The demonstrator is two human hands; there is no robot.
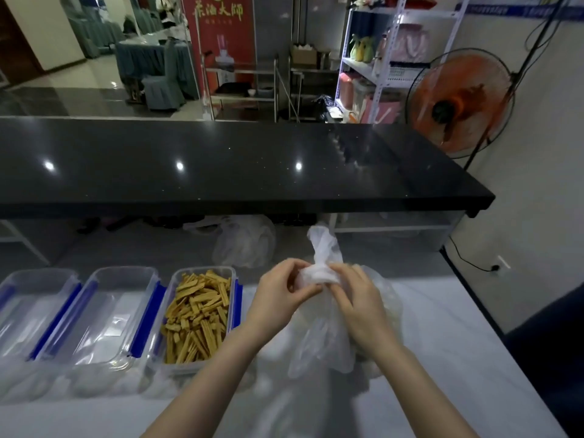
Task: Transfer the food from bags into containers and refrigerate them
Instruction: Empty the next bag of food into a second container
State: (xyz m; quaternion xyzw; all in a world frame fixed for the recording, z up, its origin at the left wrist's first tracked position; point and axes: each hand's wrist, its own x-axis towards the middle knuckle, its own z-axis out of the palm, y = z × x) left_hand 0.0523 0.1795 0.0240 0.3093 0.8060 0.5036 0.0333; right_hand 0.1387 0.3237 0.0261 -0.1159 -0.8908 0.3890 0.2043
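A clear plastic bag (322,336) with a knotted top stands on the white table in front of me. My left hand (278,298) and my right hand (357,301) both pinch the knot at the bag's neck, one on each side. What the bag holds is hard to make out through the film. To the left, a clear container with blue clips (199,317) is filled with yellow-brown strips of food. Two more clear containers (107,314) (31,311) stand empty beside it, further left.
Another crumpled plastic bag (245,240) lies at the back of the table, under a raised black counter (240,165). An orange fan (461,102) and a white shelf rack (388,55) stand beyond, at the right. The table's right edge (474,298) runs along the wall.
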